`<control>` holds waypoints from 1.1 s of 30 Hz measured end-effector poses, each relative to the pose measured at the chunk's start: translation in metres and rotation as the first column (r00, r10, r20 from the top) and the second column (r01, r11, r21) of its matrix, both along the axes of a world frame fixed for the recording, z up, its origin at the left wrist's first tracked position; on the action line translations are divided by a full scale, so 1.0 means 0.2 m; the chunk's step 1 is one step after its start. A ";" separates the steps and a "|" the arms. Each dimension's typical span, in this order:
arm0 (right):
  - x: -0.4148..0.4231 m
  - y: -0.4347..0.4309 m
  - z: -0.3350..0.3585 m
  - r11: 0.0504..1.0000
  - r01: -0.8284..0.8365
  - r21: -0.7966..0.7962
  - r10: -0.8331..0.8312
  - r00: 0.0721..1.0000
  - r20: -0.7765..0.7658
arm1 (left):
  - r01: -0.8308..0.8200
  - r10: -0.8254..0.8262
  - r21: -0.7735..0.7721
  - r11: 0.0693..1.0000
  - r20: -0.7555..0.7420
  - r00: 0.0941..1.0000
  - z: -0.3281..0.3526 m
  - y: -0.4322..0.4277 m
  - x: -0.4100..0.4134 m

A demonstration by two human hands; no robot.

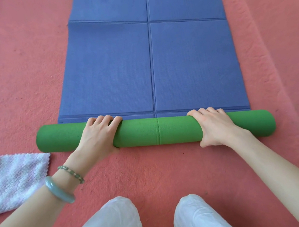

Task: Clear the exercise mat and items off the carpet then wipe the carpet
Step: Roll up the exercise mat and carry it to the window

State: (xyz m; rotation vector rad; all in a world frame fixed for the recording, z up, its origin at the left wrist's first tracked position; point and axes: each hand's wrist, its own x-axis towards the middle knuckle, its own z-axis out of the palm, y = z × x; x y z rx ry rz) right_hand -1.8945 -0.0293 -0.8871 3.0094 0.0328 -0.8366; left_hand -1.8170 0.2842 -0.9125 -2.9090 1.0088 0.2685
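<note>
Clasping the green rolled near end of the exercise mat on the carpet with left hand and right hand, fingers curled over; near left, a white cloth.

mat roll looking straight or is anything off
The green roll looks square across the blue mat, with the left hand and right hand gripping it. Odd bits: the mat's left edge kinks up at a fold crease, and the carpet ridges up beside its right edge.

Soft even daylight, faint shadows, sharp focus, wide-angle edge bowing.
</note>
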 end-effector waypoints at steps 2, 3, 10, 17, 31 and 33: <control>-0.04 0.01 0.01 1.000 0.002 0.011 -0.001 0.999 -0.053 | 0.007 -0.007 0.020 1.000 -0.024 1.000 0.00 0.02 -0.04; -0.05 0.02 0.01 1.000 0.002 0.017 -0.001 0.997 -0.078 | 0.011 -0.010 0.027 1.000 -0.038 0.999 0.01 0.03 -0.06; -0.16 0.06 0.05 0.993 0.044 0.106 -0.015 0.966 -0.258 | 0.055 -0.042 0.076 0.996 -0.166 0.985 0.01 0.08 -0.17; -0.33 0.06 -0.02 1.000 0.008 0.027 -0.012 0.988 0.151 | 0.051 0.018 0.133 0.990 -0.472 0.882 0.08 0.00 -0.02; 0.07 0.00 0.08 0.990 0.101 0.099 -0.065 0.948 -0.310 | 0.045 -0.032 -0.226 0.973 0.063 0.998 0.02 0.05 -0.22; 0.12 -0.01 0.08 0.981 0.158 0.117 -0.100 0.913 -0.396 | 0.046 -0.034 -0.139 0.989 0.083 0.996 -0.03 0.03 -0.21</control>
